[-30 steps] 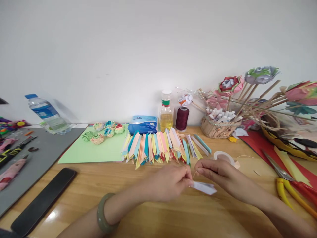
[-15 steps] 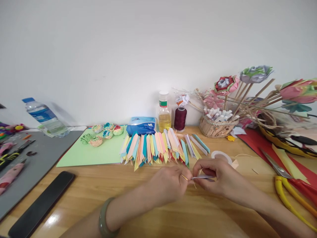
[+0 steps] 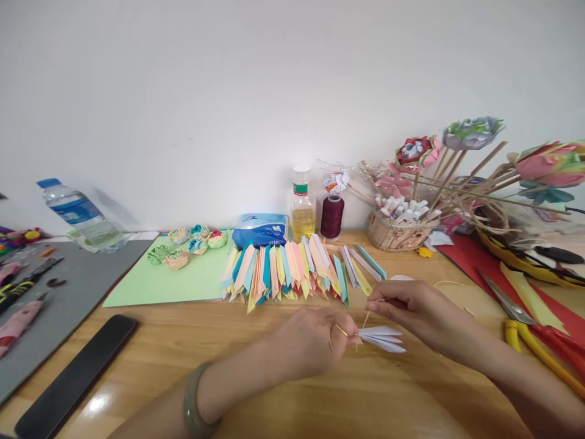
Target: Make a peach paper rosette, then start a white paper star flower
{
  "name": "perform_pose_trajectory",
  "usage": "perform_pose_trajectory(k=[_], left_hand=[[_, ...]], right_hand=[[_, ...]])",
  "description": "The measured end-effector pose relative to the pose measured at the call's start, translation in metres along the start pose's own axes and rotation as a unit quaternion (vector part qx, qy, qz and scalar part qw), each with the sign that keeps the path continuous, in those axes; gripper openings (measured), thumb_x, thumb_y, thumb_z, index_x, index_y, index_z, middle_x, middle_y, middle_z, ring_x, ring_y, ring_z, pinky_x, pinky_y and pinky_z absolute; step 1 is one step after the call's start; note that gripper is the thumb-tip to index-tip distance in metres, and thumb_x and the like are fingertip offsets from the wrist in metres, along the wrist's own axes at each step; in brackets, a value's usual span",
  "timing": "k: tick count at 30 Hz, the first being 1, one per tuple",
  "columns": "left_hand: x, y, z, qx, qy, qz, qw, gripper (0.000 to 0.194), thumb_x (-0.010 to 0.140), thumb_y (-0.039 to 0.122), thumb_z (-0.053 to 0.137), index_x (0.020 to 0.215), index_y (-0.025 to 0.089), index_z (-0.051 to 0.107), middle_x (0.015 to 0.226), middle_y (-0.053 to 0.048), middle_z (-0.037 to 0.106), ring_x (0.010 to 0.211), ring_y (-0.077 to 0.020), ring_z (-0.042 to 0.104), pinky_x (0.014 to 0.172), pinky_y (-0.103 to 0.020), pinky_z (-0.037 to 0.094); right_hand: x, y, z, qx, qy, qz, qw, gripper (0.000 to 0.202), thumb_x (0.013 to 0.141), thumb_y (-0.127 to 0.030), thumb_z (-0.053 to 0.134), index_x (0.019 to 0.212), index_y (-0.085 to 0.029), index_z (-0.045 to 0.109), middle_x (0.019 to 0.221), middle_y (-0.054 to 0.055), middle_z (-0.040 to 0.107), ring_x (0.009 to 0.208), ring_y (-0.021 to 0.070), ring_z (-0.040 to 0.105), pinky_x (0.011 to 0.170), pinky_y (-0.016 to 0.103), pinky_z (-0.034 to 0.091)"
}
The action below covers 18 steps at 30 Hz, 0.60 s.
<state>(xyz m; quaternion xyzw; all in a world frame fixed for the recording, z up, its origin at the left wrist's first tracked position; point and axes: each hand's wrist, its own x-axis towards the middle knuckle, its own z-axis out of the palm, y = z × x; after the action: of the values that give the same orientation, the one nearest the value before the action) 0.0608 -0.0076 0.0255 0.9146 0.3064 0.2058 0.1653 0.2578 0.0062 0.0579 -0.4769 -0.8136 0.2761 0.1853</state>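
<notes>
- Evidently, the left hand [image 3: 315, 342] has its fingers closed on the narrow, gathered end of the folded white paper [image 3: 382, 339]; the right hand [image 3: 409, 306] pinches a pale thread [image 3: 366, 317] between thumb and forefinger.
- Paper this thin should be light, springy and easily creased: best held at that narrow end, leaving the fanned pleats alone. The thread, probably limp, suits a fingertip pinch.
- Both are above the table [image 3: 283, 408], on the near side of the folded strips [image 3: 280, 271].
- Toward the table's wall-side edge stand a maroon spool [image 3: 332, 216] and a basket [image 3: 400, 235].
</notes>
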Motion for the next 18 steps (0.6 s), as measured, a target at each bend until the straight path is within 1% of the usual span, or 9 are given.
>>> perform_pose_trajectory(k=[5, 8, 11, 14, 16, 18], left_hand=[[-0.003, 0.007, -0.002, -0.014, -0.034, 0.028, 0.999, 0.027, 0.086, 0.015, 0.032, 0.073, 0.017, 0.056, 0.072, -0.002, 0.067, 0.062, -0.0116, 0.060, 0.057, -0.021, 0.041], [-0.003, 0.012, -0.001, 0.008, -0.052, 0.038, 0.998, 0.030, 0.087, 0.016, 0.030, 0.072, 0.017, 0.056, 0.071, -0.003, 0.067, 0.058, -0.0120, 0.058, 0.053, -0.021, 0.038], [-0.001, 0.013, 0.005, 0.032, -0.057, 0.032, 0.997, 0.030, 0.086, 0.017, 0.031, 0.070, 0.017, 0.056, 0.062, -0.003, 0.065, 0.053, -0.0134, 0.055, 0.049, -0.022, 0.034], [-0.001, 0.008, 0.012, 0.020, -0.044, -0.013, 0.999, 0.022, 0.085, 0.021, 0.037, 0.075, 0.017, 0.055, 0.057, -0.004, 0.060, 0.049, -0.0146, 0.050, 0.047, -0.024, 0.029], [-0.002, 0.003, 0.015, -0.045, -0.007, -0.074, 0.996, 0.016, 0.084, 0.023, 0.039, 0.081, 0.017, 0.053, 0.061, -0.004, 0.059, 0.052, -0.0153, 0.050, 0.050, -0.025, 0.030], [-0.001, -0.001, 0.017, -0.140, 0.050, -0.143, 0.978, 0.014, 0.085, 0.025, 0.037, 0.086, 0.018, 0.049, 0.071, -0.005, 0.059, 0.061, -0.0164, 0.051, 0.057, -0.027, 0.033]], right_hand=[[0.001, 0.000, 0.009, -0.068, 0.042, -0.058, 0.995, 0.034, 0.087, -0.035, 0.042, 0.060, -0.018, 0.054, 0.053, -0.002, 0.051, 0.051, 0.0111, 0.044, 0.051, 0.023, 0.031], [0.001, -0.001, 0.016, -0.095, 0.053, -0.080, 0.991, 0.032, 0.088, -0.032, 0.042, 0.063, -0.018, 0.057, 0.057, 0.000, 0.057, 0.054, 0.0117, 0.048, 0.053, 0.024, 0.031], [-0.001, -0.004, 0.021, -0.117, 0.074, -0.084, 0.987, 0.028, 0.088, -0.029, 0.043, 0.067, -0.018, 0.059, 0.062, 0.001, 0.061, 0.058, 0.0131, 0.053, 0.056, 0.025, 0.031], [-0.005, -0.011, 0.024, -0.137, 0.117, -0.088, 0.980, 0.028, 0.088, -0.026, 0.042, 0.066, -0.019, 0.058, 0.061, 0.001, 0.061, 0.056, 0.0133, 0.053, 0.056, 0.026, 0.031], [-0.007, -0.015, 0.027, -0.140, 0.153, -0.101, 0.973, 0.029, 0.088, -0.024, 0.040, 0.065, -0.019, 0.058, 0.059, 0.001, 0.060, 0.055, 0.0134, 0.053, 0.055, 0.026, 0.031], [-0.008, -0.018, 0.029, -0.142, 0.197, -0.119, 0.963, 0.029, 0.089, -0.024, 0.039, 0.066, -0.020, 0.058, 0.058, 0.001, 0.060, 0.054, 0.0137, 0.053, 0.054, 0.026, 0.032]])
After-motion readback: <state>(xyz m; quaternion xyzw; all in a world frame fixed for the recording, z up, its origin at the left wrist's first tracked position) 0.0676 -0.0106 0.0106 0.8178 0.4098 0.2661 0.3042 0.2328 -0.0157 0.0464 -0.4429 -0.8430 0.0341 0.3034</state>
